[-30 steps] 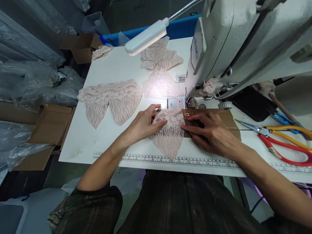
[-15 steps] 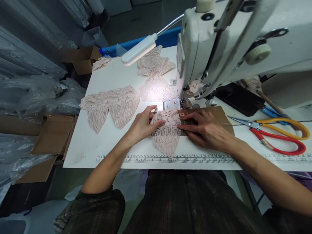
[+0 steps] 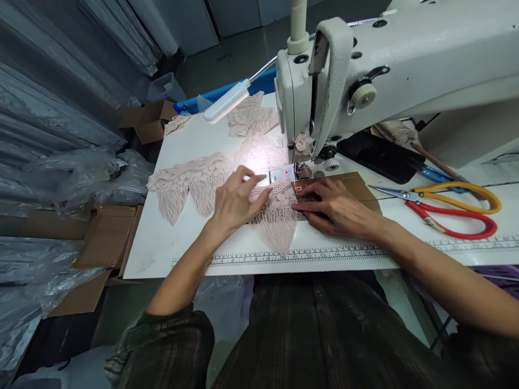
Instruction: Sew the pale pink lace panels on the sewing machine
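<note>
A pale pink lace piece with a pointed lower end lies in front of the sewing machine's presser foot. My left hand is over its upper left edge, thumb and forefinger apart, the thumb tip at the lace; the other fingers are bent and partly hidden. My right hand lies with fingers stretched out on the brown board, fingertips at the right edge of the lace. Under the lamp light, more lace lies behind the metal plate.
The sewing machine stands at the right. Scissors with yellow and red handles and a black phone lie beside my right arm. Another lace strip is at left. A printed ruler runs along the table's front edge.
My left hand has drawn its fingers up and in from lying spread over the lace. My right hand stays at the lace's right edge. The whole view has shifted.
</note>
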`<state>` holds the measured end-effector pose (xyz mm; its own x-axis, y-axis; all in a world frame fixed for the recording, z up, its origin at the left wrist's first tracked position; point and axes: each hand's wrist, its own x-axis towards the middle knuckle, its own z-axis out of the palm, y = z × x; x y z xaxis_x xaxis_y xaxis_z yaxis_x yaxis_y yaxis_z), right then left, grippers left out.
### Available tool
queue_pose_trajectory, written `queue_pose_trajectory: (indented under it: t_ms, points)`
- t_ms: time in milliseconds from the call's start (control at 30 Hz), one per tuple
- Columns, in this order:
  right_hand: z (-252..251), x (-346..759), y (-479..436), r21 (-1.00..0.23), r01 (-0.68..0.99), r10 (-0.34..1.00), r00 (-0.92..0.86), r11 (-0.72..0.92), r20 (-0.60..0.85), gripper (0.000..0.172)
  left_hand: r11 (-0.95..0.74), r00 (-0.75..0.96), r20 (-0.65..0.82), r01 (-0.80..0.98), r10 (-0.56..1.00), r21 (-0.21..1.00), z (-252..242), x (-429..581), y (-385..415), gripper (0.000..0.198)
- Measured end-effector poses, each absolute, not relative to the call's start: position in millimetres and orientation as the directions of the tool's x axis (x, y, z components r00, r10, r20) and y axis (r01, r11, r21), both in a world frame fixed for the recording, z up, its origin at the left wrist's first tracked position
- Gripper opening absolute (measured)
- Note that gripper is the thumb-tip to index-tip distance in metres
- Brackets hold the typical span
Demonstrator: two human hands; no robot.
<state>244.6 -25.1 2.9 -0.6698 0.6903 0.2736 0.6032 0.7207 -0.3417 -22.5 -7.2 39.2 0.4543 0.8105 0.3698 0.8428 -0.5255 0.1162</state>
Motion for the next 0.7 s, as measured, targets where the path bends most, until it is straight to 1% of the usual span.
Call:
queue_pose_trajectory:
  t_ms: [67, 100, 133, 167, 267, 433, 700]
  points:
    - [2.9, 244.9, -25.3, -0.346, 0.603, 0.692, -0.668, 0.719, 0.275, 0.035, -0.751, 0.709, 0.333, 0.660, 0.622, -0.003, 35.2, -14.2, -1.8, 0.026]
    - [2.9, 245.1, -25.4, -0.348, 0.602, 0.692, -0.667, 0.718, 0.274, 0.035, -0.825, 0.796, 0.289, 0.564, 0.531, -0.036, 32.6, -10.1, 0.9, 0.024]
    - [2.8, 245.2, -25.5, -0.349, 0.601, 0.692, -0.668, 0.719, 0.274, 0.035, -0.866, 0.848, 0.247, 0.496, 0.469, -0.058, 29.9, -6.5, 3.2, 0.024]
    - [2.7, 245.3, -25.6, -0.350, 0.601, 0.692, -0.669, 0.719, 0.273, 0.035, -0.884, 0.873, 0.215, 0.462, 0.438, -0.075, 27.4, -3.5, 5.1, 0.025]
    - [2.7, 245.2, -26.3, -0.352, 0.601, 0.693, -0.670, 0.717, 0.267, 0.035, -0.879, 0.883, 0.154, 0.462, 0.444, -0.117, 22.5, 1.0, 7.8, 0.032]
    - [3.3, 244.9, -26.9, -0.338, 0.612, 0.697, -0.665, 0.714, 0.267, 0.035, -0.862, 0.873, 0.090, 0.487, 0.479, -0.139, 20.9, 1.2, 6.7, 0.035]
    - [0.6, 245.4, -28.7, -0.277, 0.626, 0.685, -0.677, 0.729, 0.271, 0.035, -0.831, 0.851, 0.103, 0.526, 0.515, -0.182, 18.7, -0.7, -0.3, 0.042]
